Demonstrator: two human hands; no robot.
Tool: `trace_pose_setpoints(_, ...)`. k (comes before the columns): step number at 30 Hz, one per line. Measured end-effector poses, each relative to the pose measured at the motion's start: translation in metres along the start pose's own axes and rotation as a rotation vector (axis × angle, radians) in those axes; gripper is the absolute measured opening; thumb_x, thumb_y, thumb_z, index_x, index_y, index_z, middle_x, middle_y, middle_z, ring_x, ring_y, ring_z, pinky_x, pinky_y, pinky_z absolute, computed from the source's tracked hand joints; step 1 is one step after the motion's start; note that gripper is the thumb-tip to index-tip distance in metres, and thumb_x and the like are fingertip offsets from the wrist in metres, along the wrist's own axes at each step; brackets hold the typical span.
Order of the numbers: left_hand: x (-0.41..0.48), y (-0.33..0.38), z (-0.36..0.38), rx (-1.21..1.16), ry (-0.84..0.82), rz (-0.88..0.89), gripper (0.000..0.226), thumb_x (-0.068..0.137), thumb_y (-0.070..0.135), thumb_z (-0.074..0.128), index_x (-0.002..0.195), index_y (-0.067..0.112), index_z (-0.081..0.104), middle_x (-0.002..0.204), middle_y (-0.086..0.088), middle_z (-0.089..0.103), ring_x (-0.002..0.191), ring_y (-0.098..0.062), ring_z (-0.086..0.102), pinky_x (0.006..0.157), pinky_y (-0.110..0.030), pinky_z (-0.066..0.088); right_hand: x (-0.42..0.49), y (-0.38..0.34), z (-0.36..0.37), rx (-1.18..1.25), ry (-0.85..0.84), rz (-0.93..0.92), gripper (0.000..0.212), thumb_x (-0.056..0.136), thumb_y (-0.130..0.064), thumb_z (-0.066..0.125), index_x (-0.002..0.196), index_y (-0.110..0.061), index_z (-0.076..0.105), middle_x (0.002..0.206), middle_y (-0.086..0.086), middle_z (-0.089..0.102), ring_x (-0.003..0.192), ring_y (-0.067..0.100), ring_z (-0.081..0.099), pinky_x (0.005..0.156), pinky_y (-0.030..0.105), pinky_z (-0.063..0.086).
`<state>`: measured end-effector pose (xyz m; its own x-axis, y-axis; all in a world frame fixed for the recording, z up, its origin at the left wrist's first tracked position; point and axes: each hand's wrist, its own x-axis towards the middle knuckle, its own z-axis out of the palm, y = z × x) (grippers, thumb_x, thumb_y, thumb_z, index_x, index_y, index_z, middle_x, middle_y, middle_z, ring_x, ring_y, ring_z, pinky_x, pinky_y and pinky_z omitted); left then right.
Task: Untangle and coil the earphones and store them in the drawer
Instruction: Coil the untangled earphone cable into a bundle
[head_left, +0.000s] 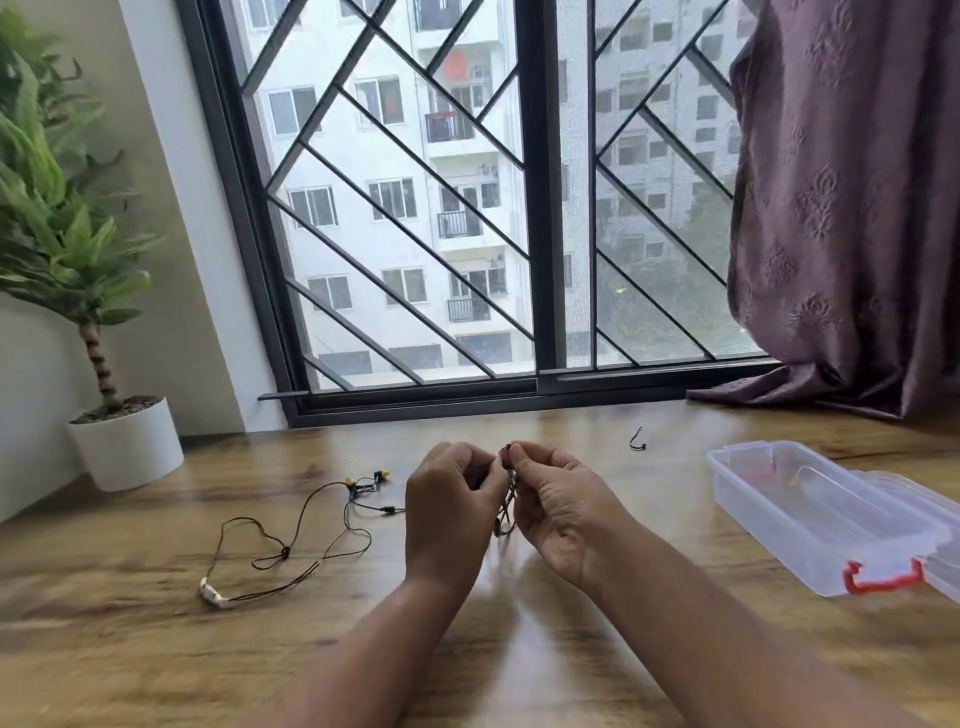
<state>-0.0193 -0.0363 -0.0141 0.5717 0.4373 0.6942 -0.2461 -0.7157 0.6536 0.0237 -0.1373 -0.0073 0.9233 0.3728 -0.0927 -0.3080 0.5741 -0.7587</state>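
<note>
1. Where the wooden table meets the wall, a barred window spans the far side; a purple curtain hangs at the right with its hem resting on the tabletop; a green plant in a white pot stands at the far left corner.
2. Clear plastic box, lid open and lying beside it, sits on the table to the right, well apart from the hands; a red latch shows at its near end.
3. Left hand is raised above the table centre, fingers curled inward and pinched toward the bundle; right hand is just beside it, thumb and forefinger closed on the top of the bundle.
4. Dark earphone bundle hangs between the two hands, gripped at its top; its strands trail down toward the table; detail is blurred.
5. Second set of earphones lies loose on the table left of the hands, cord in open loops; yellow-tipped buds lie at the far end and a pale piece at the near end.
6. Small black tie lies alone on the table beyond the right hand, near the window.
</note>
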Motion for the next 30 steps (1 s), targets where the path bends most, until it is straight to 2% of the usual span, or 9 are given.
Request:
trace_pose_setpoints(7,-0.0016,0.002,-0.0001,0.003,-0.003,0.019,0.019,0.078,0.018,0.08,0.064,0.021,0.068,0.066,0.008,0.061,0.063,-0.007,0.059,0.06,-0.016,0.043,0.0029,0.0008,-0.0015,-0.015,0.032,-0.005,0.008,0.091,-0.006,0.073,0.089,-0.013,0.071,0.069,0.001,0.075,0.057,0.006,0.066,0.053,0.02,0.048)
trace_pose_setpoints(10,-0.0012,0.0016,-0.0004,-0.003,-0.011,0.016,0.019,0.079,0.017,0.08,0.064,0.019,0.068,0.066,0.007,0.061,0.062,-0.008,0.059,0.06,-0.016,0.043,0.0019,0.0003,-0.0006,-0.031,0.04,0.003,0.011,0.091,-0.008,0.073,0.084,-0.016,0.07,0.066,-0.001,0.074,0.052,0.003,0.064,0.049,0.018,0.043)
trace_pose_setpoints(15,-0.0014,0.0012,0.0,0.015,-0.006,0.017,0.02,0.078,0.017,0.08,0.063,0.02,0.067,0.065,0.007,0.06,0.064,-0.009,0.058,0.059,-0.011,0.039,0.0009,0.0003,-0.0003,-0.021,0.051,0.005,0.009,0.09,-0.008,0.074,0.086,-0.016,0.07,0.067,-0.001,0.074,0.055,0.004,0.065,0.052,0.02,0.042)
trace_pose_setpoints(18,-0.0019,0.0008,0.0005,0.018,-0.011,0.023,0.022,0.079,0.018,0.08,0.062,0.02,0.066,0.064,0.007,0.06,0.066,-0.009,0.058,0.059,-0.009,0.038,0.0006,0.0008,-0.0002,-0.026,0.045,0.001,0.009,0.09,-0.009,0.074,0.086,-0.016,0.071,0.067,-0.002,0.075,0.054,0.003,0.065,0.049,0.018,0.044)
trace_pose_setpoints(23,-0.0025,0.0013,0.0005,-0.007,-0.005,0.007,0.023,0.08,0.022,0.08,0.062,0.021,0.066,0.064,0.007,0.06,0.064,-0.009,0.058,0.059,-0.015,0.042,-0.0003,0.0015,-0.0001,-0.033,0.031,-0.008,0.011,0.091,-0.009,0.073,0.084,-0.017,0.071,0.07,-0.002,0.076,0.056,0.003,0.068,0.057,0.022,0.044)
trace_pose_setpoints(27,-0.0036,0.0025,0.0014,-0.009,-0.003,0.006,0.023,0.081,0.021,0.079,0.062,0.021,0.066,0.065,0.006,0.06,0.064,-0.009,0.058,0.06,-0.019,0.043,-0.0027,0.0039,0.0017,0.01,0.005,-0.016,0.009,0.088,-0.004,0.074,0.086,-0.012,0.071,0.072,0.003,0.076,0.057,0.009,0.07,0.048,0.021,0.051)
trace_pose_setpoints(30,-0.0038,0.0025,0.0017,-0.016,0.002,0.01,0.024,0.081,0.02,0.079,0.062,0.02,0.065,0.064,0.006,0.059,0.065,-0.009,0.057,0.061,-0.018,0.043,-0.0036,0.005,0.0026,0.015,-0.006,-0.029,0.008,0.088,-0.002,0.074,0.087,-0.01,0.071,0.074,0.005,0.077,0.059,0.012,0.071,0.048,0.022,0.052)
